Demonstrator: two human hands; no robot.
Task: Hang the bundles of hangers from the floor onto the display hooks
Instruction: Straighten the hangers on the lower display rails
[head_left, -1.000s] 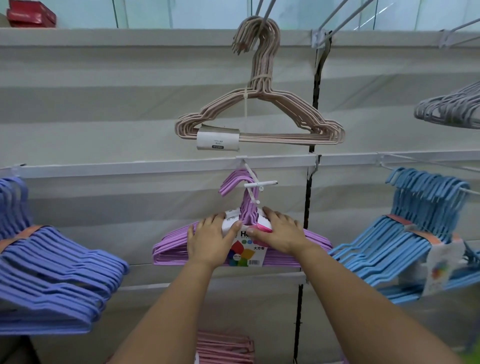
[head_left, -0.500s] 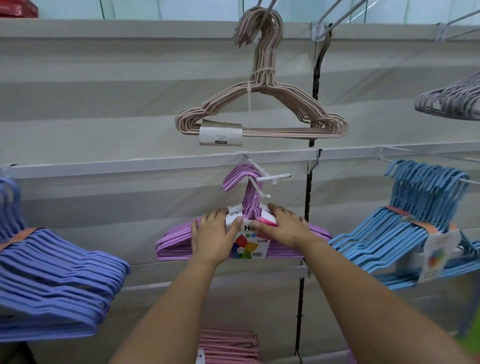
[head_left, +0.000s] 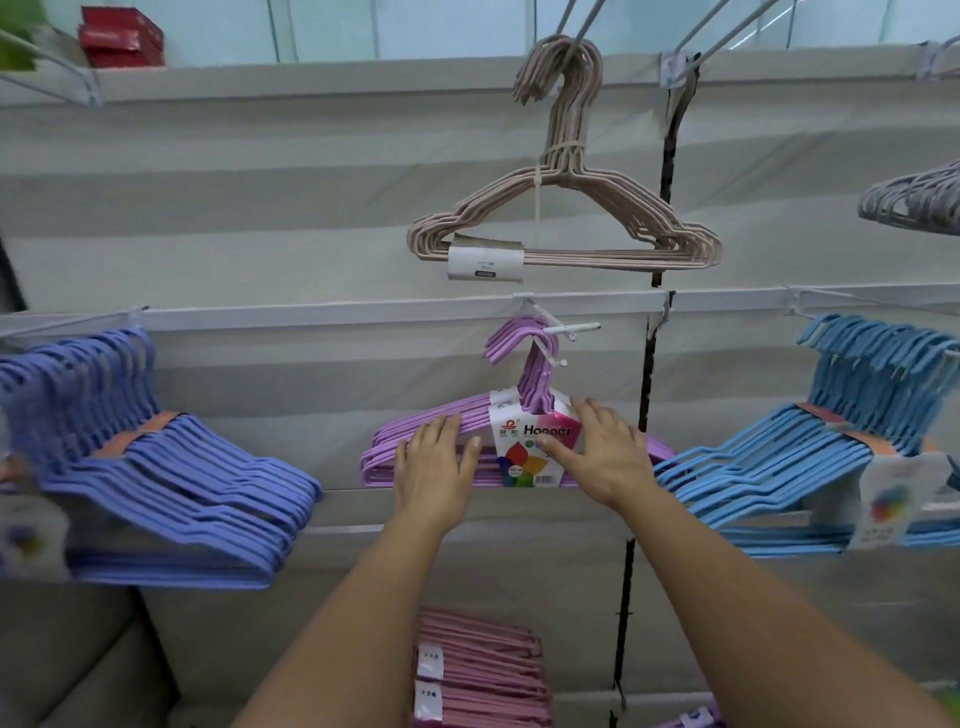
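Your left hand (head_left: 434, 470) has let go: half a second ago its fingers curled over the label of the purple bundle (head_left: 457, 447), and now they lie spread and nearly straight against the bundle's left shoulder, touching rather than gripping. Your right hand (head_left: 605, 457) has loosened the same way; its fingers are fanned out, fingertips resting at the right edge of the label (head_left: 530, 452), the pinch it had there gone. Both hands are open.

The bundle itself now carries its own weight. Its hooks sit over the white display hook (head_left: 558, 332) that juts from the white rail (head_left: 322, 314), just left of the rail's joint with the black upright (head_left: 644, 415), and it hangs level between the dark blue hangers (head_left: 171, 493) at the rail's left end and the light blue hangers (head_left: 810, 467) at its right. So this bundle looks hung.

Below your arms, the pink bundles (head_left: 480, 670) lie stacked low down, probably next to lift. The beige bundle (head_left: 563, 228) hangs from the upper rail.
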